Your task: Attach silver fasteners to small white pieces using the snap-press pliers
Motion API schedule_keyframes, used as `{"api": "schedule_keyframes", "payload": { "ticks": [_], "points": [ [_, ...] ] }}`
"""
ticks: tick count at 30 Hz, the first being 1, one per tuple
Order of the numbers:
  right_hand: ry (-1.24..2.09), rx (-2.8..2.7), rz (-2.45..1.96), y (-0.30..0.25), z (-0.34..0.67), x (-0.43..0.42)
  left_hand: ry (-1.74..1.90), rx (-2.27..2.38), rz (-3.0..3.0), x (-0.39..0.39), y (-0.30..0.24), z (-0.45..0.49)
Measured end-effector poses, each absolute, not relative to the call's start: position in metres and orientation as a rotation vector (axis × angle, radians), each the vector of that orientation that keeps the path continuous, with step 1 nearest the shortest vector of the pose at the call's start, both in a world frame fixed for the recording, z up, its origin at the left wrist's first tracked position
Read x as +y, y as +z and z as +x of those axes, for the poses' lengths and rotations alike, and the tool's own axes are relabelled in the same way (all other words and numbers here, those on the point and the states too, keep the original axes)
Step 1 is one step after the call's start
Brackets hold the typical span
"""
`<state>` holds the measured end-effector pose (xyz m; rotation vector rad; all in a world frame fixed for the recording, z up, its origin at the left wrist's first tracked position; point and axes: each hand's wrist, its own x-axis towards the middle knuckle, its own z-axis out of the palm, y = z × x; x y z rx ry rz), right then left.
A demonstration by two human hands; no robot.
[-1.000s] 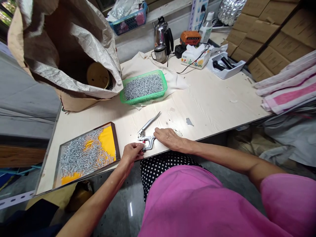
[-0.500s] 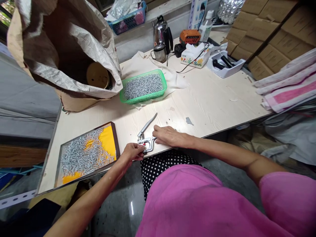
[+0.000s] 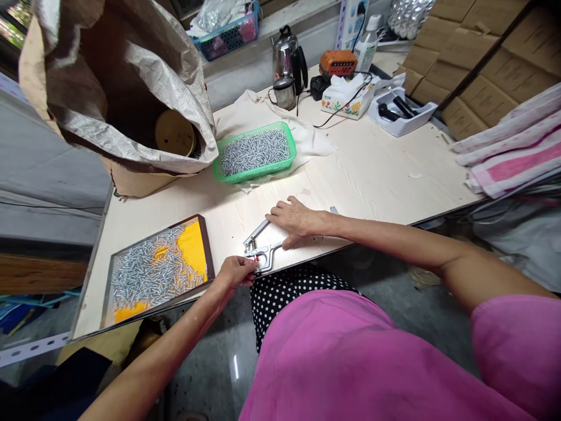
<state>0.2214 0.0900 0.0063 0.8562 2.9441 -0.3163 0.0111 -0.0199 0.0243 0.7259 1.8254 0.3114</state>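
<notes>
Silver snap-fastener pliers lie at the table's front edge, handles spread apart, with a spring and a red part near the jaws. My right hand spans the handles, its fingers over the end of the upper one and its thumb by the lower one. At the jaws my left hand is closed in a pinch. Whatever sits between those fingertips is too small to make out. Left of that hand is a dark-rimmed tray with a yellow bottom, holding many small silver metal pieces.
Behind the pliers a green basket full of similar pieces stands on a white cloth. A large open sack fills the back left. A steel kettle, tissue box and white tray stand farther back. Cardboard boxes rise at right.
My right hand has moved up from beside the lower handle and spread across both handles. My left hand keeps its pinch at the jaws.
</notes>
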Motion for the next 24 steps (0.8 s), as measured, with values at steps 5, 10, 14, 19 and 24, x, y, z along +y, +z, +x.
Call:
{"api": "schedule_keyframes", "payload": {
  "ticks": [5,10,14,19,24],
  "points": [
    [-0.321,2.950,0.889,0.008,0.225,0.079,0.248,1.842,0.801,-0.024,0.023,0.008],
    [-0.367,3.031,0.867,0.004,0.230,0.067,0.231,2.003,1.654,-0.031,0.018,0.004],
    [-0.394,3.134,0.822,-0.007,0.233,0.059,0.281,1.728,2.311,-0.016,0.006,0.016],
    [-0.432,3.086,1.033,-0.011,0.236,0.057,0.083,1.457,2.496,0.014,-0.005,0.031],
    [-0.372,2.923,1.084,0.003,0.233,0.057,-0.017,1.504,2.511,0.019,-0.001,0.034]
  ]
}}
